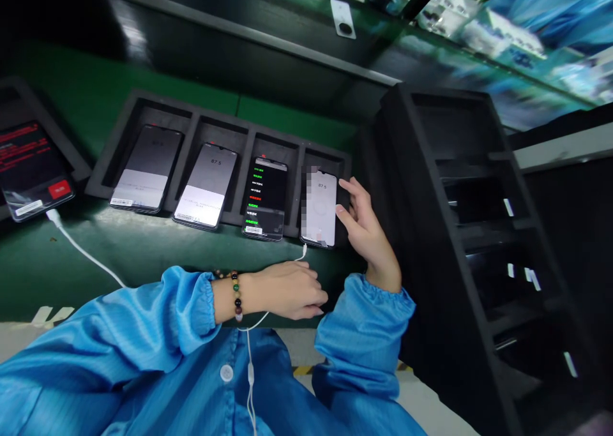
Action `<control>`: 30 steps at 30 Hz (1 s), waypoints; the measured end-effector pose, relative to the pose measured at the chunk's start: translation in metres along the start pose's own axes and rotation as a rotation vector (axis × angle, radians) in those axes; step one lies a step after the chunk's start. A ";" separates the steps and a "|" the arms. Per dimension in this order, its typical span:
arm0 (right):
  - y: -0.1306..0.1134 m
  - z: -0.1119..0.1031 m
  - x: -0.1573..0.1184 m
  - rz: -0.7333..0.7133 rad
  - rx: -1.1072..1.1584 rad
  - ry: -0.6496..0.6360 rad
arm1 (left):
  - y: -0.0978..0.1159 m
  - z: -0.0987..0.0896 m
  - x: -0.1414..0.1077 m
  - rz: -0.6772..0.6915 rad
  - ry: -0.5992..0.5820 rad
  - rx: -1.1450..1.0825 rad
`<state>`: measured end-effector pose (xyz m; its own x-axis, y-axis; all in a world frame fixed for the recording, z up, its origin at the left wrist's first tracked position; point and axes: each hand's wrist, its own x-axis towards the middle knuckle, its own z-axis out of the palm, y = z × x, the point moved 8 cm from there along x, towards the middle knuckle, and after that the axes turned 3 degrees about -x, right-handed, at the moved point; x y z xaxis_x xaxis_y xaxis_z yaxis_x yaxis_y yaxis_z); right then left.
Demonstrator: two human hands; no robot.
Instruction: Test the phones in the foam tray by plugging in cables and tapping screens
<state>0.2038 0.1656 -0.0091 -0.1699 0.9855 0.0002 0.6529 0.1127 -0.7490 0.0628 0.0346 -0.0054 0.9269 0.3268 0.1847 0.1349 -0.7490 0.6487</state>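
Several phones lie side by side in a black slotted tray (pixel 191 120) on the green bench. My right hand (pixel 364 228) rests its fingers on the right edge of the rightmost phone (pixel 320 207), whose screen is pale grey. My left hand (pixel 287 289) sits just below that phone with its fingers closed around a white cable (pixel 249 359) whose plug end reaches up to the phone's bottom edge. A bead bracelet (pixel 235 294) circles my left wrist. The neighbouring phone (pixel 265 198) shows green text on black.
Two more grey-screened phones (pixel 205 186) (pixel 146 168) fill the left slots. At far left another phone (pixel 31 168) with red text has its own white cable (pixel 81 251). A tall black slotted rack (pixel 479 244) stands close on the right.
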 end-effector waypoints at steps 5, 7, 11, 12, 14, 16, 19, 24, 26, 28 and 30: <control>-0.003 0.005 0.002 -0.027 -0.056 0.039 | 0.000 0.000 -0.001 -0.001 0.019 -0.001; -0.004 0.007 0.004 -0.040 -0.101 0.057 | 0.001 -0.001 -0.001 0.003 0.033 0.000; -0.003 0.005 0.005 -0.034 -0.085 0.092 | 0.001 -0.002 -0.001 0.006 0.038 -0.006; -0.002 0.003 0.005 -0.028 -0.066 0.099 | 0.000 -0.002 -0.001 0.007 0.043 -0.007; -0.001 0.001 0.004 -0.020 -0.043 0.095 | 0.000 -0.003 -0.002 0.014 0.062 -0.010; -0.001 0.001 0.004 -0.018 -0.026 0.066 | 0.001 -0.004 -0.002 0.024 0.086 -0.015; -0.004 0.003 0.002 -0.013 0.047 -0.008 | 0.001 -0.003 -0.002 0.027 0.093 -0.016; -0.007 0.005 -0.004 0.010 0.109 -0.126 | -0.002 0.001 -0.002 0.013 0.050 0.004; -0.008 0.005 -0.006 0.015 0.098 -0.157 | -0.001 0.000 -0.002 0.028 0.056 0.006; -0.008 0.006 -0.007 0.008 0.097 -0.171 | 0.004 -0.005 -0.001 0.064 0.084 0.036; -0.008 0.005 -0.007 -0.003 0.101 -0.171 | 0.017 -0.017 -0.002 0.121 0.139 0.110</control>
<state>0.1962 0.1569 -0.0070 -0.3006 0.9481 -0.1033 0.5763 0.0943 -0.8118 0.0579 0.0310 0.0174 0.8826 0.3014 0.3609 0.0702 -0.8434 0.5327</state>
